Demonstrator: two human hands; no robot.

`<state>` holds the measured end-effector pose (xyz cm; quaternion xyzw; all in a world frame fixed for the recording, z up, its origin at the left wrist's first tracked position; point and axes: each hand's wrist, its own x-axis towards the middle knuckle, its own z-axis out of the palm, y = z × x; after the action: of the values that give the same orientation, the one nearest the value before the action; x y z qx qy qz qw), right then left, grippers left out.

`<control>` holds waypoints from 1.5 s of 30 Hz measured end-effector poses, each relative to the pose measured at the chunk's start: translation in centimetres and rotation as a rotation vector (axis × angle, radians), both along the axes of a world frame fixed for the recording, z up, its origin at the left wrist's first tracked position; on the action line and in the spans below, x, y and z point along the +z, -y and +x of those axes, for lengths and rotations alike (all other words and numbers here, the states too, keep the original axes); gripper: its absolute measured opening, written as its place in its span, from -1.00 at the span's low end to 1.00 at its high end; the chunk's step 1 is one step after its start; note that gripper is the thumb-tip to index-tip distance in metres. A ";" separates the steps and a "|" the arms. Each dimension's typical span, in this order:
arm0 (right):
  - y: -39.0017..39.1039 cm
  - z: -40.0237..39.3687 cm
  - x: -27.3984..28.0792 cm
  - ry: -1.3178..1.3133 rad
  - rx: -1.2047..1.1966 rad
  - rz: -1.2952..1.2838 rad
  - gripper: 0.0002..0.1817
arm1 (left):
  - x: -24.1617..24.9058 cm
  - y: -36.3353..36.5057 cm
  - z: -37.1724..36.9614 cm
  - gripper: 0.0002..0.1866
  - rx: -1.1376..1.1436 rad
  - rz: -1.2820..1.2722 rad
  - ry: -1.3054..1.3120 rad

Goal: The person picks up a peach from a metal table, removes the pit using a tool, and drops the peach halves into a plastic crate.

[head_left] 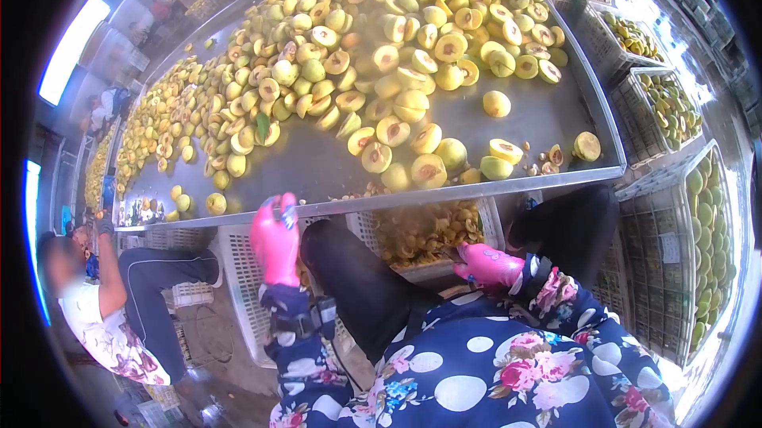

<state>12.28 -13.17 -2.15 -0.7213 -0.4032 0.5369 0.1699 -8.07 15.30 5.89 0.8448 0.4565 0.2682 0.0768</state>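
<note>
Hemmed in by a co-worker (119,301) at the left and lattice crates (647,285) of greenish fruit at the right, facing yellow fruit (429,171), many halved, heaped on a metal table (309,160). Bounded in front by its raised rim (381,202), with bare metal just beyond and a white crate (490,221) of fruit scraps (429,229) below. Cannot tell whether grasping anything with the pink-gloved left hand (275,241) near the rim or right hand (490,265) by the scraps.

Yellow-green peaches (429,171) lie heaped on the metal table (313,160) in front of me, many cut open with brown middles, and brownish-yellow scraps (425,229) fill a crate (490,223) below its edge
</note>
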 end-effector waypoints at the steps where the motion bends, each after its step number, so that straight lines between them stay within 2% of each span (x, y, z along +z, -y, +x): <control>1: -0.3 0.1 1.4 -0.075 -0.052 -0.047 -0.58 | 0.8 0.8 2.6 -0.58 -0.081 -0.106 0.062; 3: 0.2 0.3 1.5 0.005 -0.029 0.058 -0.61 | 0.6 0.8 7.9 -0.50 -0.078 -0.399 -0.083; 5: 0.9 0.3 0.8 0.104 -0.039 0.125 -0.59 | -2.0 0.4 12.7 -0.46 -0.048 -0.407 -0.253; 7: 1.4 1.0 0.9 0.081 -0.055 0.100 -0.59 | -2.5 2.0 15.3 -0.44 -0.171 -0.506 -0.156; 8: 1.7 1.3 0.9 0.067 -0.066 0.113 -0.59 | -6.2 1.3 16.2 -0.42 -0.139 -0.454 -0.097; 11: 2.1 1.6 1.1 0.007 -0.128 0.205 -0.61 | -6.9 1.4 16.5 -0.57 -0.203 -0.790 0.207; 12: 2.0 1.7 1.2 -0.015 -0.149 0.246 -0.62 | -5.5 2.2 15.9 -0.68 -0.213 -1.086 0.464; 13: 1.5 2.0 3.2 -0.114 -0.204 0.231 -0.64 | -3.9 2.7 15.3 -0.74 -0.129 -1.194 0.516; 15: 0.7 2.2 7.1 -0.321 -0.313 0.195 -0.68 | -4.2 3.1 13.5 -0.69 -0.159 -1.513 1.044; 18: -0.2 1.5 8.3 -0.356 -0.311 0.357 -0.72 | -1.0 5.7 11.9 -0.65 -0.302 -1.935 1.334; 21: -1.4 1.0 10.4 -0.270 -0.267 0.400 -0.68 | 0.6 7.9 11.2 -0.62 -0.135 -2.017 1.521; 22: -1.7 0.9 11.1 -0.249 -0.255 0.392 -0.67 | 0.1 8.1 10.6 -0.59 -0.244 -2.014 1.446; 25: -1.9 0.5 11.5 -0.154 -0.235 0.417 -0.65 | 0.4 9.9 10.4 -0.54 -0.108 -2.045 1.515; 26: -1.9 0.3 11.5 -0.116 -0.232 0.435 -0.64 | 0.1 10.3 9.9 -0.53 -0.265 -1.928 1.334; 29: -1.9 -0.2 11.6 -0.044 -0.237 0.489 -0.63 | 0.2 11.3 9.8 -0.54 -0.237 -1.812 1.218; 32: -2.0 -0.5 11.1 -0.024 -0.237 0.510 -0.63 | 1.6 12.8 10.0 -0.61 -0.274 -1.790 1.206; 41: -1.9 -1.7 8.5 0.119 -0.281 0.578 -0.65 | 1.6 14.7 10.4 -0.62 -0.184 -1.639 1.235; 45: -1.9 -1.6 8.6 0.073 -0.245 0.513 -0.67 | 0.5 14.9 10.5 -0.68 -0.183 -1.596 1.217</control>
<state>10.67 -11.27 6.48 -0.7169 -0.4414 0.3667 0.3959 2.44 0.37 6.40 0.2975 0.3193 0.2632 0.8604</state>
